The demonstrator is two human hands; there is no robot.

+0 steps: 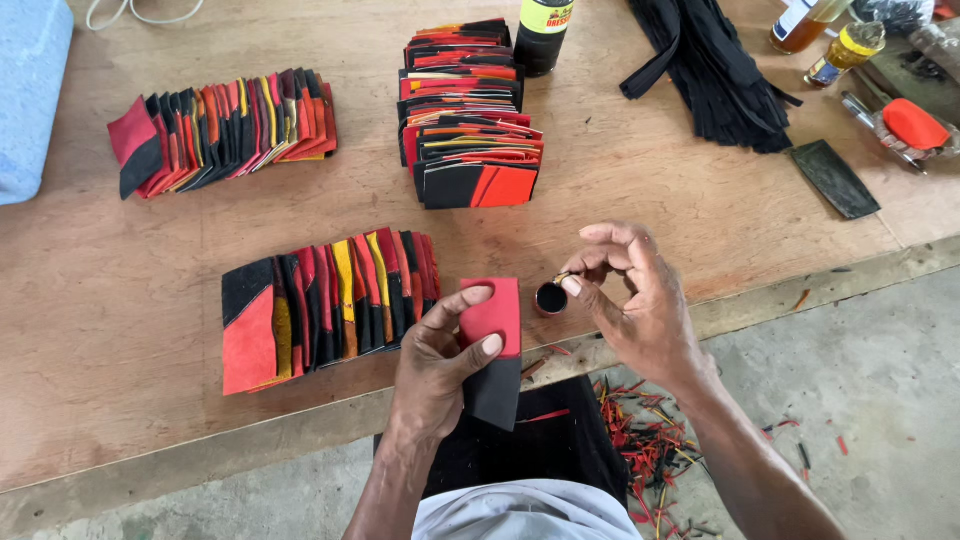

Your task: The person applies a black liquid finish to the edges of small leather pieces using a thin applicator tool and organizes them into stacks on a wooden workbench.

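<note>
Edge-dyeing step: left hand [440, 365] grips red-and-black flat leather piece [494, 350], right hand [630, 295] pinches thin applicator over small round black dye cap [551, 297]; next needs steady stroke along edge.

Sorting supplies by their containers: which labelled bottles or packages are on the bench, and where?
Black bottle, top centre: yellow label.
Amber bottle, top right: white label.
Small yellow bottle, beside it: dark label.
No signs or screens.

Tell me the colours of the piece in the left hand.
Red upper part, black lower part; the piece in the left hand shows in the head view.
</note>
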